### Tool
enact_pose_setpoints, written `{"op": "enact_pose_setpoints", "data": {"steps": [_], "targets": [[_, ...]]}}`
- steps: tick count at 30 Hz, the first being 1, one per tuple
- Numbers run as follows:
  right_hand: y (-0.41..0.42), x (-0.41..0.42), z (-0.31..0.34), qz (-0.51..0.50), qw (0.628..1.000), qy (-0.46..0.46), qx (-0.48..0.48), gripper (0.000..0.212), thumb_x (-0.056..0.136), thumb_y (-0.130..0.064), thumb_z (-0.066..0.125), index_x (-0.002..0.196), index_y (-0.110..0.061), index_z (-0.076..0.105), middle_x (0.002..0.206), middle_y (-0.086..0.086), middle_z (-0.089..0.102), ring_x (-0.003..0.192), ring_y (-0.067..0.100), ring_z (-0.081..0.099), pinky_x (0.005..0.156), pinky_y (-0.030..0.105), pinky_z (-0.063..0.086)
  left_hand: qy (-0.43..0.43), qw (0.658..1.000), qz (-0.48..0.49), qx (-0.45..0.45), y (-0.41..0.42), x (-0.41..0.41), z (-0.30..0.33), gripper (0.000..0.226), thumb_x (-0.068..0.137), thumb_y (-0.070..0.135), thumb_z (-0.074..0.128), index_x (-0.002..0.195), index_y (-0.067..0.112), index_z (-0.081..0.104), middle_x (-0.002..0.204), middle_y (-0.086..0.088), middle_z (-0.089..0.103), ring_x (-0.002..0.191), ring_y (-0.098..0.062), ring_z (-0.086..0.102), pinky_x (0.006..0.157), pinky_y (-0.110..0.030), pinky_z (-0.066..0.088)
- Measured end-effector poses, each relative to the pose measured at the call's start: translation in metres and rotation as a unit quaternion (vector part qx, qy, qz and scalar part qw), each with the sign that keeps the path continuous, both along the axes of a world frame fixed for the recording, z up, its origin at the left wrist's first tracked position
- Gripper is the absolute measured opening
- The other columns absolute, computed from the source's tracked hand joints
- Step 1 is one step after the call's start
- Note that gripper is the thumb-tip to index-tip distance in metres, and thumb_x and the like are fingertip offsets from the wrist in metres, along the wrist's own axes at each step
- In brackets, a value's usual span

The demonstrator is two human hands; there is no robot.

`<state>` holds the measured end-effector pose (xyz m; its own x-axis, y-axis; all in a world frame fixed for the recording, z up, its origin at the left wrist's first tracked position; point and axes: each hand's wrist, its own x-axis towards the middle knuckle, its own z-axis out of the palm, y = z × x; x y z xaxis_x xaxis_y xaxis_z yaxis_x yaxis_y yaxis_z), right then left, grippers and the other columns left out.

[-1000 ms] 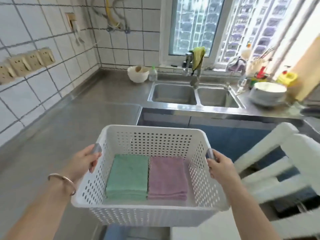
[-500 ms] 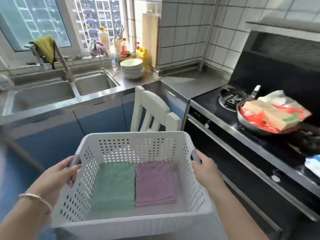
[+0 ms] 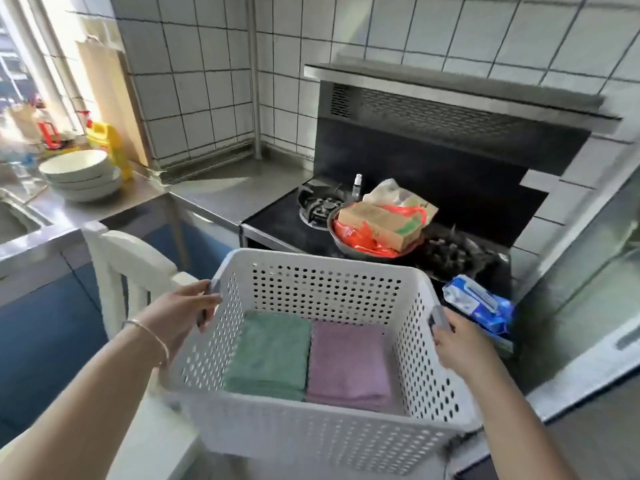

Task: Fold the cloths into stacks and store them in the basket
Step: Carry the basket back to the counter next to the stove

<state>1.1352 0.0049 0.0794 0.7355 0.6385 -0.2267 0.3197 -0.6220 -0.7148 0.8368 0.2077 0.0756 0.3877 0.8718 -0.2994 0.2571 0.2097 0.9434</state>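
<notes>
A white perforated plastic basket (image 3: 325,441) hangs in the air in front of me, held by both side handles. My left hand (image 3: 180,315) grips the grey handle on its left wall. My right hand (image 3: 457,341) grips the grey handle on its right wall. Inside, flat on the bottom, lie two folded stacks side by side: green cloths (image 3: 272,355) on the left and pink cloths (image 3: 348,363) on the right. A thin bracelet sits on my left wrist.
A white chair (image 3: 128,261) stands below the basket's left side. Ahead is a black stove (image 3: 460,258) with a pan of packets (image 3: 377,226); a blue wipes pack (image 3: 479,303) lies at its edge. Stacked bowls (image 3: 81,174) sit on the steel counter at left.
The view has swung right from the sink to the stove corner, with the basket carried along in both hands. The cloth stacks have kept their places inside.
</notes>
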Motion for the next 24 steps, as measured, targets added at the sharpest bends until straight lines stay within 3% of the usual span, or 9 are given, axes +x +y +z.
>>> {"op": "enact_pose_setpoints", "data": {"steps": [3, 5, 8, 11, 14, 17, 19, 22, 24], "targets": [[0.023, 0.034, 0.000, -0.040, 0.998, 0.022, 0.031, 0.032, 0.095, -0.009, 0.040, 0.122, -0.016, 0.054, 0.070, 0.008, 0.051, 0.064, 0.026, 0.046, 0.063, 0.037, 0.037, 0.032, 0.998, -0.042, 0.044, 0.047, 0.038, 0.004, 0.013, 0.087, -0.001, 0.052, 0.091, -0.014, 0.055, 0.063, -0.010, 0.041, 0.035, -0.008, 0.037, 0.037, -0.014, 0.032], [0.044, 0.049, 0.005, -0.049, 0.998, 0.021, 0.033, 0.029, 0.095, -0.010, 0.039, 0.117, -0.021, 0.053, 0.067, 0.006, 0.049, 0.062, 0.025, 0.044, 0.063, 0.039, 0.037, 0.037, 0.996, -0.044, 0.063, 0.072, 0.057, 0.008, 0.018, 0.086, -0.001, 0.053, 0.092, -0.018, 0.053, 0.060, -0.010, 0.042, 0.034, -0.009, 0.038, 0.036, -0.014, 0.033], [0.098, 0.072, 0.017, -0.035, 0.998, 0.008, 0.043, 0.027, 0.094, -0.007, 0.037, 0.105, -0.025, 0.053, 0.060, 0.008, 0.047, 0.058, 0.023, 0.042, 0.058, 0.032, 0.034, 0.020, 0.996, -0.047, 0.067, 0.124, 0.083, 0.019, 0.012, 0.087, 0.003, 0.054, 0.090, -0.008, 0.058, 0.065, -0.014, 0.045, 0.045, -0.016, 0.038, 0.047, -0.022, 0.035], [0.162, 0.083, 0.033, -0.010, 0.999, 0.005, 0.053, 0.031, 0.092, -0.005, 0.036, 0.103, -0.028, 0.053, 0.057, 0.006, 0.045, 0.055, 0.019, 0.041, 0.054, 0.029, 0.033, 0.000, 0.997, -0.032, 0.074, 0.184, 0.094, 0.032, 0.006, 0.087, 0.001, 0.054, 0.083, 0.002, 0.058, 0.073, -0.016, 0.048, 0.043, -0.012, 0.039, 0.051, -0.024, 0.035], [0.245, 0.091, 0.042, 0.014, 0.998, 0.011, 0.062, 0.030, 0.092, -0.006, 0.036, 0.105, -0.029, 0.051, 0.058, 0.004, 0.044, 0.056, 0.019, 0.042, 0.057, 0.030, 0.038, -0.019, 0.998, 0.018, 0.064, 0.249, 0.095, 0.051, 0.019, 0.086, -0.002, 0.053, 0.075, 0.011, 0.059, 0.072, -0.014, 0.048, 0.040, -0.010, 0.039, 0.045, -0.020, 0.037], [0.325, 0.096, 0.049, 0.043, 0.997, -0.005, 0.065, 0.028, 0.093, -0.009, 0.036, 0.108, -0.024, 0.055, 0.061, 0.001, 0.045, 0.057, 0.017, 0.043, 0.057, 0.030, 0.042, -0.003, 0.997, 0.033, 0.073, 0.306, 0.086, 0.068, 0.014, 0.089, 0.000, 0.051, 0.083, 0.009, 0.060, 0.064, -0.011, 0.044, 0.045, -0.014, 0.038, 0.037, -0.014, 0.037], [0.377, 0.098, 0.048, 0.060, 0.997, -0.007, 0.051, 0.025, 0.093, -0.009, 0.036, 0.105, -0.017, 0.056, 0.065, 0.004, 0.046, 0.058, 0.017, 0.042, 0.053, 0.028, 0.036, 0.005, 0.996, 0.056, 0.073, 0.338, 0.079, 0.072, 0.010, 0.090, 0.002, 0.049, 0.084, 0.006, 0.057, 0.066, -0.011, 0.044, 0.049, -0.016, 0.035, 0.043, -0.017, 0.038], [0.459, 0.102, 0.040, 0.092, 0.995, -0.024, 0.039, 0.024, 0.089, -0.010, 0.037, 0.101, -0.008, 0.058, 0.074, 0.011, 0.052, 0.067, 0.024, 0.048, 0.060, 0.035, 0.042, 0.016, 0.991, 0.108, 0.078, 0.388, 0.066, 0.069, 0.008, 0.090, 0.004, 0.051, 0.084, 0.006, 0.056, 0.078, -0.015, 0.047, 0.054, -0.017, 0.036, 0.058, -0.027, 0.032], [0.500, 0.099, 0.039, 0.117, 0.992, -0.012, 0.041, 0.025, 0.088, -0.009, 0.038, 0.101, -0.011, 0.060, 0.072, 0.008, 0.052, 0.064, 0.022, 0.047, 0.054, 0.032, 0.042, 0.041, 0.989, 0.122, 0.077, 0.412, 0.058, 0.065, 0.009, 0.090, 0.007, 0.051, 0.094, 0.002, 0.058, 0.070, -0.014, 0.045, 0.051, -0.018, 0.035, 0.057, -0.028, 0.028]]}}
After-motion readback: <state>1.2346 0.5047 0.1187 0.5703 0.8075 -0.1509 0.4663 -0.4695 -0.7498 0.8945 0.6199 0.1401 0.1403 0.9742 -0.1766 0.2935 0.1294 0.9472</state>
